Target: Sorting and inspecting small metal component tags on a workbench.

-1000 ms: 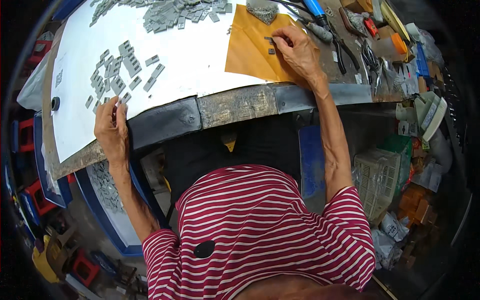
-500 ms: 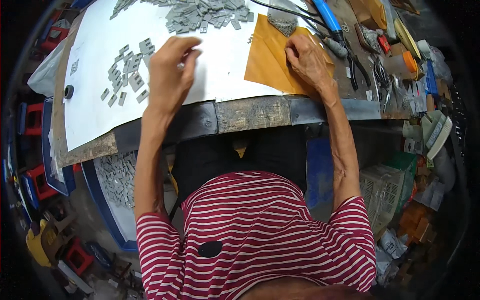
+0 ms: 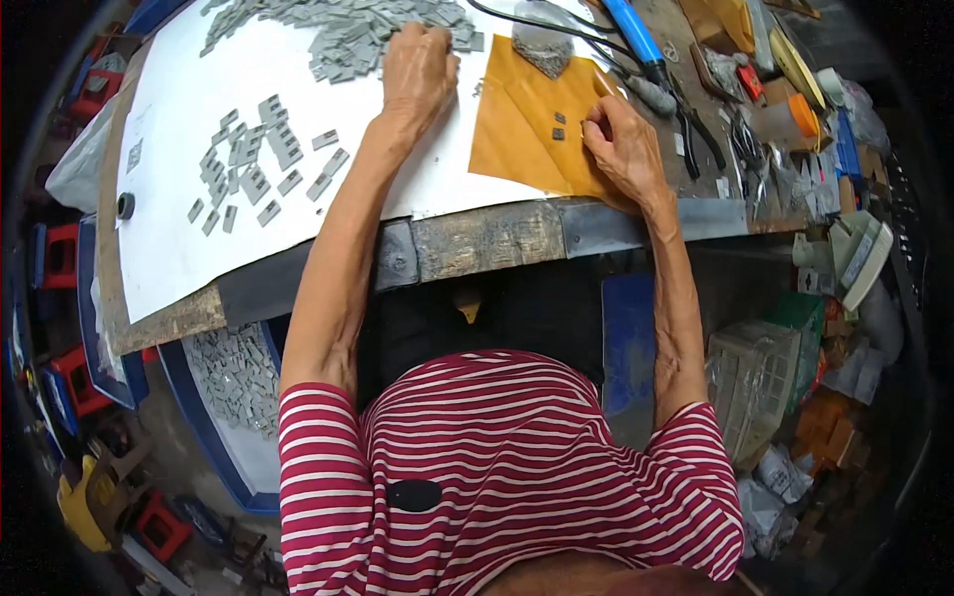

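My left hand [image 3: 417,74] reaches to the near right edge of a heap of flat grey rectangular pieces [image 3: 348,50]. Its fingers are curled down and pressed together; what lies under them is hidden. Above an orange-yellow sheet [image 3: 512,134], my right hand [image 3: 628,149] is closed in a pinch, and I cannot make out what it holds. Two small dark pieces [image 3: 558,127] lie on the sheet beside its fingertips. A looser group of grey pieces with dark openings [image 3: 253,149] is spread on the white sheet [image 3: 189,258] at the left.
Behind the orange-yellow sheet are a clear bag of tiny parts [image 3: 544,50], a blue-handled tool [image 3: 636,32] and dark-handled pliers [image 3: 696,139]. A black ring [image 3: 125,206] sits at the left edge. Below the bench, a blue tray [image 3: 214,437] holds many grey pieces.
My left hand has moved right and away from me, from beside the loose group to the heap. My right hand has shifted slightly nearer, and two dark pieces now show on the orange-yellow sheet.
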Motion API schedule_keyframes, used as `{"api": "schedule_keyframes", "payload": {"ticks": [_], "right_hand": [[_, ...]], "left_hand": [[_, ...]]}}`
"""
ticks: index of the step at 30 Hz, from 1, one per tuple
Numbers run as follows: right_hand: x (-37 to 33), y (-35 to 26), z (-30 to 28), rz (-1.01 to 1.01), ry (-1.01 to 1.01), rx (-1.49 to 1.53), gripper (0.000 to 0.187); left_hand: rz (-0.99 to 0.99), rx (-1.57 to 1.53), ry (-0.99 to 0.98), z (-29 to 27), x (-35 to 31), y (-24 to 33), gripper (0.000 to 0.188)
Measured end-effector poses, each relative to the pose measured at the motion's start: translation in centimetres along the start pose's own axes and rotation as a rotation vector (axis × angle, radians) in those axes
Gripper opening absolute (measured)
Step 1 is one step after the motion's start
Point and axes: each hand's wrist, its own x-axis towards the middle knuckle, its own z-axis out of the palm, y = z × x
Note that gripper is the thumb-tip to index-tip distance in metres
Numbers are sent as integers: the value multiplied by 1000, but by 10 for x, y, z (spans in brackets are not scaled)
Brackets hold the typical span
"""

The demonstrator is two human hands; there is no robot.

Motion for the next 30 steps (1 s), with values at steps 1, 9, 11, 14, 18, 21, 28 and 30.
{"api": "schedule_keyframes", "payload": {"ticks": [1, 9, 11, 14, 18, 21, 28, 30], "right_hand": [[-1, 0, 1, -7, 16, 6, 13], [-11, 27, 1, 201, 111, 411, 13], [-13, 20, -4, 273, 75, 588, 12], [-16, 17, -8, 346, 29, 829, 10], [-15, 10, -7, 360, 23, 858, 11], [-15, 11, -4, 379, 29, 825, 14], [-15, 13, 0, 396, 48, 839, 15], [-15, 13, 2, 390, 74, 836, 14]], "left_hand": [[-5, -19, 34, -1, -2, 0, 20], [17, -106, 29, 0, -1, 1, 20], [50, -122, 52, 1, -2, 0, 20], [-17, -193, -1, -1, -5, 1, 20], [-151, -424, -47, -7, -10, -4, 24], [-146, -519, -28, -9, -11, -5, 23], [-204, -564, -61, -12, -11, 2, 22], [-165, -647, -41, -9, -12, 0, 21]]}}
